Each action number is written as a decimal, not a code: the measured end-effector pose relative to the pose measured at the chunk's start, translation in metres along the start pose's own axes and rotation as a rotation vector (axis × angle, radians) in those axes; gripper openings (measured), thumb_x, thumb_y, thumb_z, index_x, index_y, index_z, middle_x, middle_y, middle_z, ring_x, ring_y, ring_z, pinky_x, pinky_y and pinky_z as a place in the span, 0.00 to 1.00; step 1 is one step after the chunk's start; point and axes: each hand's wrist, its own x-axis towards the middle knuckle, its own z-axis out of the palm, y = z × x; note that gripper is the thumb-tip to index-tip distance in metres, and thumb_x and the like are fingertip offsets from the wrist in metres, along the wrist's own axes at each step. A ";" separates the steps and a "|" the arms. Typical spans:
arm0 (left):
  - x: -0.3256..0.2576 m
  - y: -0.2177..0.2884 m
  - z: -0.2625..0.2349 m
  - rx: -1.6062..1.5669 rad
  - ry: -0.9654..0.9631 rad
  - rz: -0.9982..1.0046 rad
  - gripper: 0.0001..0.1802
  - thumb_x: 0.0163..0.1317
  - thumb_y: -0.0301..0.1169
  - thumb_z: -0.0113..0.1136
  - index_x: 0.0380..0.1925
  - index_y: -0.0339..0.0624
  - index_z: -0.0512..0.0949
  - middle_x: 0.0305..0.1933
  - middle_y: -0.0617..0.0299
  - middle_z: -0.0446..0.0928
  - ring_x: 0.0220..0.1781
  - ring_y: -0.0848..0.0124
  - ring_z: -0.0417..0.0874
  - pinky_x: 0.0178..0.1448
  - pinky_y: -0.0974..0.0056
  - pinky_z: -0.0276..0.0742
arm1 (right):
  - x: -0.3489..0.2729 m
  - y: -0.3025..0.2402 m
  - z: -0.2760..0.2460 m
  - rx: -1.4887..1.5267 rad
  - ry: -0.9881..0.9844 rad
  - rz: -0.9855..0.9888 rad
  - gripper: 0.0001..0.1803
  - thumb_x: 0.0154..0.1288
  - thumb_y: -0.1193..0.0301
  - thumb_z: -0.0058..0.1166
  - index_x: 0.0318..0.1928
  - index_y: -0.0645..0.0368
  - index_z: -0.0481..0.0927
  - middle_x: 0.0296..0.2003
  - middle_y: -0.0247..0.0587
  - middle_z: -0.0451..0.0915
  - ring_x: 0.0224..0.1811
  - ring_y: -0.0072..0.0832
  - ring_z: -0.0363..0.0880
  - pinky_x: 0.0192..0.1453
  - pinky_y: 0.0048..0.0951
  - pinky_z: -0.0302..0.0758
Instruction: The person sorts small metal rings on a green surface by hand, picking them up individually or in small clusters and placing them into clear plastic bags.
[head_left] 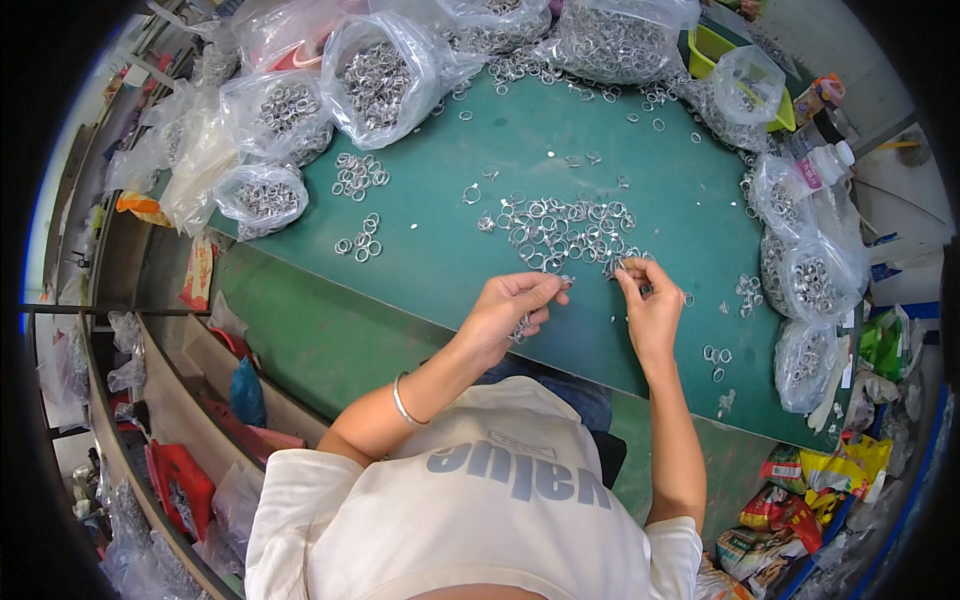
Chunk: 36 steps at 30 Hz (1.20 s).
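Observation:
Many small silver metal rings, some with a raised top, lie in a loose pile [545, 225] on a green table [430, 225]. Close to the pile's near side, my left hand [510, 310] is closed; a ring [566, 282] shows at its thumb and fingertip, and more rings [521, 327] are tucked under its curled fingers. My right hand [652, 305] pinches at the pile's right near edge, its thumb and forefinger on a ring [618, 268]. The fingers partly cover that ring, so its shape is unclear. A silver bangle [402, 400] circles my left wrist.
Open clear bags of rings [375, 85] line the table's far and left edges; more bags [808, 285] stand along the right. Small ring clusters [358, 175] lie left of the pile, others [748, 295] to the right. A white bottle [825, 165] stands at the right edge.

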 end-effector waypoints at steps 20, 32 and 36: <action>0.050 0.010 0.011 0.576 -0.020 0.107 0.08 0.63 0.29 0.59 0.35 0.35 0.82 0.29 0.63 0.80 0.26 0.84 0.70 0.26 0.76 0.62 | 0.006 -0.015 -0.005 -0.052 -0.089 0.138 0.19 0.60 0.84 0.51 0.53 0.61 0.75 0.50 0.47 0.70 0.36 0.26 0.75 0.34 0.26 0.71; 0.063 -0.021 0.066 0.480 -0.174 -0.018 0.10 0.65 0.28 0.56 0.41 0.33 0.80 0.28 0.64 0.77 0.20 0.84 0.65 0.21 0.76 0.58 | -0.040 0.008 -0.053 0.299 0.252 0.307 0.04 0.61 0.80 0.56 0.37 0.64 0.81 0.31 0.36 0.80 0.29 0.17 0.75 0.32 0.19 0.71; 0.063 -0.022 0.060 0.216 -0.209 -0.215 0.12 0.65 0.26 0.53 0.47 0.33 0.77 0.29 0.62 0.76 0.19 0.83 0.64 0.20 0.76 0.58 | -0.039 0.034 -0.100 -0.054 0.472 0.294 0.03 0.61 0.78 0.56 0.34 0.64 0.81 0.27 0.34 0.79 0.22 0.16 0.68 0.25 0.20 0.64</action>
